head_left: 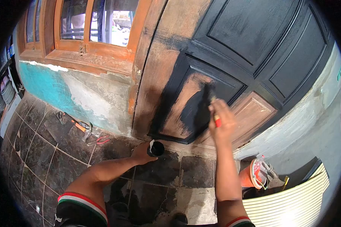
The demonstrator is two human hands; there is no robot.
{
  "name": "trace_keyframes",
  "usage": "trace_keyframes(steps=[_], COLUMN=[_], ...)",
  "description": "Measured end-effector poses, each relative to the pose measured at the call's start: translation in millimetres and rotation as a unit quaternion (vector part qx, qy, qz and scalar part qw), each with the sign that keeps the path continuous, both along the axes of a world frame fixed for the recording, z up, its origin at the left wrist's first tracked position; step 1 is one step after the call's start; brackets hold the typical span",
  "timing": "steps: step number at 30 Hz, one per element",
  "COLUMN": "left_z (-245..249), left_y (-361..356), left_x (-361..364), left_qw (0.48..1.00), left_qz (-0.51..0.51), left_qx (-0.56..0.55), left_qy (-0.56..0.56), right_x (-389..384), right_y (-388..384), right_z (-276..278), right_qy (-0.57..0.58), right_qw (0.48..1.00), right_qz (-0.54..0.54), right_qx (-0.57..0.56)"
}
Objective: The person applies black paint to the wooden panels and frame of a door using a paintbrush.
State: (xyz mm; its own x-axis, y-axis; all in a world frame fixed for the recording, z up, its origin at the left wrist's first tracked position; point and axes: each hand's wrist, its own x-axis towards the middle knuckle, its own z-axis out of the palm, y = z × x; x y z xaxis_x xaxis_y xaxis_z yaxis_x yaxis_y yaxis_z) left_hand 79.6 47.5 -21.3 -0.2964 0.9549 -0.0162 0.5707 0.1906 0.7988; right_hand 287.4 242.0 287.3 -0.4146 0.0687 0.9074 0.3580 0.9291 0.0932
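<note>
Half-blackened wooden door (185, 104): right hand (224, 119) grips a red-handled paintbrush (213, 101); left hand (142, 153) clasps a black paint cup (155, 148), which could spill if tilted.

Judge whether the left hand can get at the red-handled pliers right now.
Probably yes: the pliers lie near the left hand with nothing visible between, though its cup might need setting down first.

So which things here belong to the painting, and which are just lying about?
In use:
brush, in the right hand
dark cup, in the left hand
part-painted door panel

Apparently lying about:
orange-handled tool
red-handled pliers
orange bucket
ridged yellow sheet
</note>
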Motion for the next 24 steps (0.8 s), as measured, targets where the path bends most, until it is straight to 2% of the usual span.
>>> trace_keyframes(steps=[1, 2, 3, 4, 7, 10, 12, 15, 18, 19, 22, 24], left_z=[1.3, 2.5, 2.2, 0.3, 3.7, 3.3, 5.4, 11.5, 5.7, 9.9, 13.0, 15.8], left_y=[-1.0, -1.7, -3.0, -5.9, -10.3, -9.6, -8.5, -6.8, -7.5, -9.6, -9.2, -7.9], left_x=[-0.8, -1.8, -2.3, -1.4, -0.7, 1.1, 2.6, 4.2, 5.7, 7.5, 11.7, 9.7], left_qw=[1.000, 1.000, 1.000, 0.999, 0.999, 0.998, 0.998, 0.999, 0.999, 0.999, 0.998, 0.998], left_qz=[-0.006, -0.013, -0.015, -0.016, -0.021, -0.021, -0.024, -0.030, -0.030, -0.030, -0.022, -0.018], left_qx=[-0.009, -0.019, -0.022, -0.026, -0.038, -0.042, -0.046, -0.037, -0.017, -0.027, -0.045, -0.041], left_qy=[-0.001, -0.001, 0.005, 0.010, 0.022, 0.041, 0.039, 0.018, 0.016, 0.013, 0.031, 0.043], right_x=[2.6, 4.1, -0.7, -1.8, -8.8, -13.1, -22.6, -28.2, -21.7, -17.6, -15.3, -17.2], right_y=[-5.0, 2.2, -8.2, 5.2, -18.8, -0.2, -10.2, -4.0, -15.3, -8.7, -5.6, -14.4], right_z=[-24.5, -52.5, -65.3, -105.0, -97.2, -40.7, 17.8, 50.1, 17.6, -10.5, -96.0, -104.3], right_qy=[-0.058, -0.132, -0.198, -0.231, -0.271, -0.224, -0.115, -0.011, -0.030, -0.041, -0.202, -0.250], right_qw=[0.998, 0.990, 0.977, 0.969, 0.948, 0.968, 0.986, 1.000, 0.999, 0.998, 0.977, 0.956], right_qz=[-0.036, -0.005, -0.013, -0.023, 0.021, 0.033, 0.035, 0.026, -0.024, 0.012, -0.013, 0.015], right_qx=[0.002, -0.049, -0.080, -0.080, -0.165, -0.111, -0.114, -0.002, 0.028, 0.043, -0.074, -0.151])
